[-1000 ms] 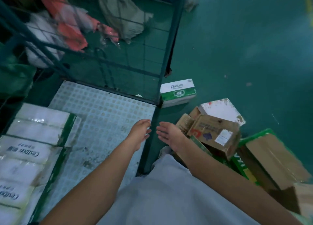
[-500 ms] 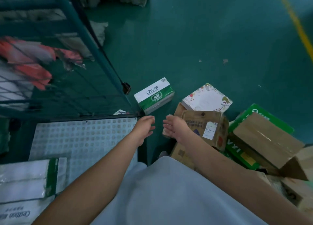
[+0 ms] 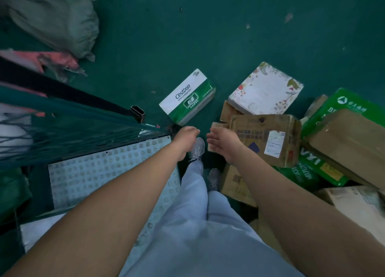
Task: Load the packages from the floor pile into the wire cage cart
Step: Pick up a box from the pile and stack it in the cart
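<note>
Our left hand [image 3: 186, 135] and right hand [image 3: 224, 141] hang loosely curled, holding nothing; the Cestbon pack [image 3: 187, 96] lies mid-frame on the floor — probably light and soft; we grip its long sides.

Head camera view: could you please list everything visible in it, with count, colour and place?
tissue pack: one, white and green, on the floor by the cart corner
floral box: one, white, top of the pile
cardboard boxes: several, brown, piled at right
green cartons: at least two, under the brown boxes
cart floor: one, pale studded plate, lower left
cage wall: one, green, left
sack: one, grey-green, upper left
hands: left and right, both empty, above the shoes
</note>
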Motion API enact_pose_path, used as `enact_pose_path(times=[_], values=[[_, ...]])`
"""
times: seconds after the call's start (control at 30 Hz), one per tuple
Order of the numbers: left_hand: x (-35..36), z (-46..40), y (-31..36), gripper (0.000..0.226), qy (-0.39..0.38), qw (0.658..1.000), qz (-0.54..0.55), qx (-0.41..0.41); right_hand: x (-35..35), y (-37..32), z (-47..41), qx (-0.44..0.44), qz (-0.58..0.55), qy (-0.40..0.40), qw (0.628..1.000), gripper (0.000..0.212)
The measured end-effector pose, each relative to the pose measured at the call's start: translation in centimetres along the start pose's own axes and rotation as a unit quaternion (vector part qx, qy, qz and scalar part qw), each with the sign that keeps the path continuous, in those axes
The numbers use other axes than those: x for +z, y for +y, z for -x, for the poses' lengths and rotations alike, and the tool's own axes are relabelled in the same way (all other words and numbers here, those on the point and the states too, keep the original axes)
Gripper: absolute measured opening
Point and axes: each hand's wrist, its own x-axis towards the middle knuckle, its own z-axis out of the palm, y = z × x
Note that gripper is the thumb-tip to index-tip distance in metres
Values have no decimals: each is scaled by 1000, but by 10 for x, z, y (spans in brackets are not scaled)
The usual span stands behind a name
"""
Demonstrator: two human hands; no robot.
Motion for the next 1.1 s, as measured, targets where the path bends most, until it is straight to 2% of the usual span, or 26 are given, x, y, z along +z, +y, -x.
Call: enact_pose_path(times=[0.23, 0.33, 0.37, 0.47, 0.57, 0.63, 0.73, 0.87, 0.93, 1.1], values=[[11, -163, 19, 16, -9, 990, -133, -44, 8, -16, -138, 73, -45, 30, 996, 35], [19, -246, 25, 38, -8, 986, -162, -41, 13, -18, -209, 86, -36, 28, 995, 38], [19, -270, 24, 39, -4, 985, -170, -36, 15, -17, -231, 86, -30, 29, 995, 37], [16, -344, 20, 28, 9, 982, -189, -26, 29, -11, -307, 97, -24, 35, 994, 33], [7, -402, 7, 28, 25, 979, -201, -32, 49, -9, -368, 105, -14, 11, 994, 32], [0, -436, -2, 39, 39, 977, -208, -36, 64, -6, -404, 115, -21, -9, 993, 35], [-17, -474, -16, 37, 66, 974, -215, -31, 84, 2, -443, 121, -13, -19, 992, 35], [-51, -521, -27, 64, 91, 959, -265, -34, 108, 13, -485, 148, 0, -16, 989, 17], [-69, -544, -32, 71, 110, 949, -294, -36, 117, 18, -504, 164, -5, -14, 986, 20], [-99, -582, -47, 77, 147, 925, -346, -54, 129, 39, -538, 146, 11, -55, 988, 47]])
